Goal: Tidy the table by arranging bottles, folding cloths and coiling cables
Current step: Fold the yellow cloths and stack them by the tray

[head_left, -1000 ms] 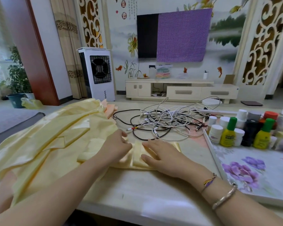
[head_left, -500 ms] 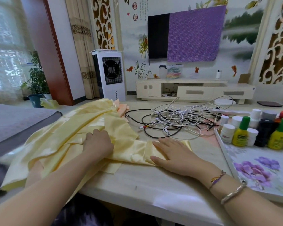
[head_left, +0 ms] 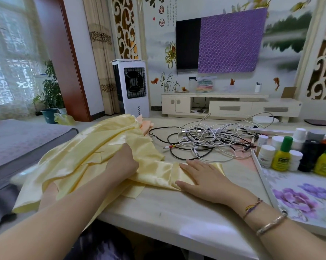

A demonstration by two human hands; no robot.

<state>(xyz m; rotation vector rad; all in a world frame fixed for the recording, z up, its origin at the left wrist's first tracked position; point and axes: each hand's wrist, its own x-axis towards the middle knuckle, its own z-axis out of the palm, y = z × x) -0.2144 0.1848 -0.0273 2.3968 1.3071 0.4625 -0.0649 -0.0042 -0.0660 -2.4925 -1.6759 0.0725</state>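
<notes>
Grip first: my left hand (head_left: pixel 121 163) looks curled into the yellow cloth (head_left: pixel 87 156), bunching the satin under its knuckles, though I cannot see the fingertips; my right hand (head_left: pixel 203 178) lies flat with straight fingers, pressing the cloth's folded end onto the desk (head_left: pixel 164 209).

Biggest risk, as I judge it, is the cloth itself. Most of it spills off the desk's left edge over my knee, and the fabric looks slippery, so its hanging weight could drag the fold out from under my flat palm if I lift that hand.

Next, the tangled cables (head_left: pixel 211 141) sit just beyond the fold, near my right fingers; a wide sweep could snag a loop and pull the heap along.

Smallest, the bottles (head_left: pixel 293 152) stand crowded at the floral tray (head_left: pixel 308 212) to the right, upright and easy to topple with a stray elbow.
</notes>
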